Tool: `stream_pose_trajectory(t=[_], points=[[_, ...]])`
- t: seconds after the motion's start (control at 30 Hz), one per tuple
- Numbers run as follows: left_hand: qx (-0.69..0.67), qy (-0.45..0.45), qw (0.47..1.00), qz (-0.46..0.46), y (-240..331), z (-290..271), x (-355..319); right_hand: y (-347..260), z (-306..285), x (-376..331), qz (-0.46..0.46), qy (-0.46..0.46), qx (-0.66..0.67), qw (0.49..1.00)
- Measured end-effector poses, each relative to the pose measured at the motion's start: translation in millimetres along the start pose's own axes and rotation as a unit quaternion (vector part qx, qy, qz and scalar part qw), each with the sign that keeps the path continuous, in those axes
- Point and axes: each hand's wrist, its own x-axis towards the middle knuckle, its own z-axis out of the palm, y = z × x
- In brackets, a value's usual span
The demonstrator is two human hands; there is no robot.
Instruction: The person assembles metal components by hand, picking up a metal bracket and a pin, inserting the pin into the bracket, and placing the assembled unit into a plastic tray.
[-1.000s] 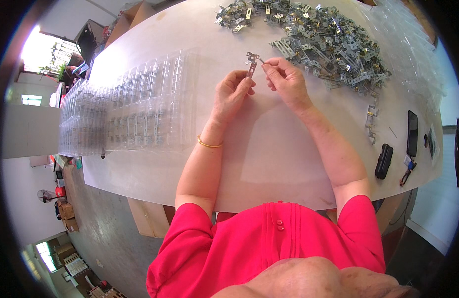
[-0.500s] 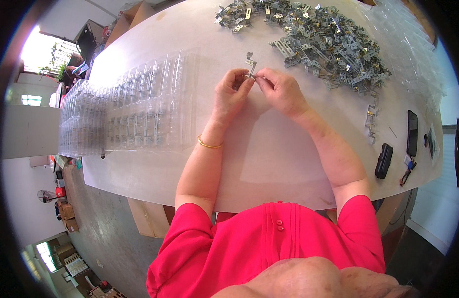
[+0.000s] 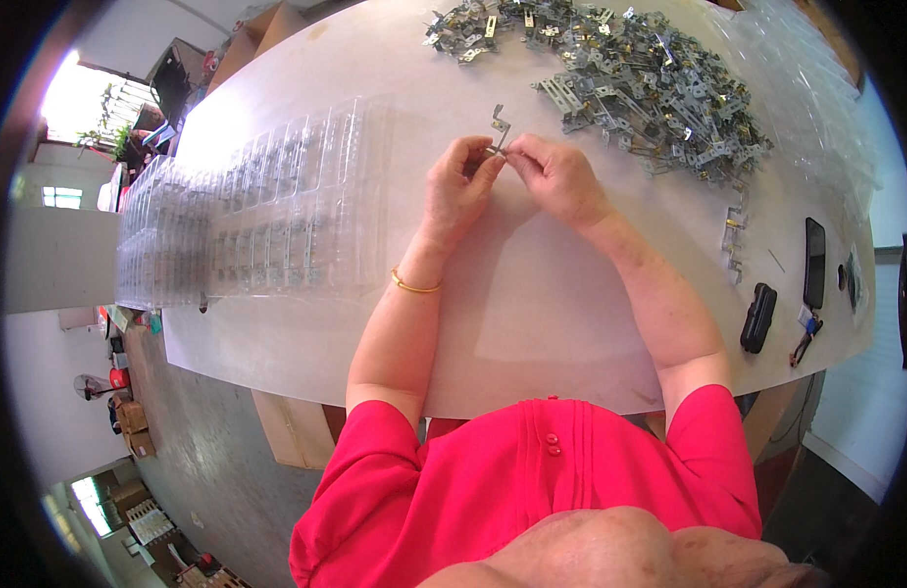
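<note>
Between my two hands is a small bent metal bracket (image 3: 501, 125), its stepped upper end standing out past my fingertips. Thumb and fingers of my left hand (image 3: 457, 188) pinch its lower end. My right hand (image 3: 559, 178) pinches at the same spot from the other side, fingertips nearly meeting the left ones. The part of the bracket inside the fingers is hidden. Beyond my right hand spreads a large heap of similar metal brackets (image 3: 659, 93). Left of my hands, a stack of clear plastic trays (image 3: 351, 211) holds rows of brackets.
A few linked brackets (image 3: 735, 235) lie below the heap. Toward the right edge are a black case (image 3: 758, 318), a phone (image 3: 814, 263) and keys (image 3: 806, 338). Clear plastic sheeting (image 3: 797, 108) covers the far right corner of the white table (image 3: 552, 333).
The bracket has tilted slightly, its upper end shifting a little to the right. Both hands stay almost in place, still pinching it.
</note>
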Motion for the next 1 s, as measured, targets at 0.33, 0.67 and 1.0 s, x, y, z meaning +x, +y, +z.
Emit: stream_pose_trajectory(t=[0.33, 0.67, 1.0], points=[[0.135, 0.095, 0.984, 0.067, 4.6, -7.1, 3.6, -3.5, 1.7, -2.2, 0.064, -0.018, 0.020, 0.998], [0.292, 0.076, 0.950, 0.080, -0.3, -8.4, 0.8, 4.1, 9.4, -5.2, 0.066, -0.012, 0.064, 0.996], [0.299, 0.105, 0.946, 0.073, -4.4, -9.3, 2.6, 10.4, 8.5, -3.3, 0.071, -0.010, 0.090, 0.993]])
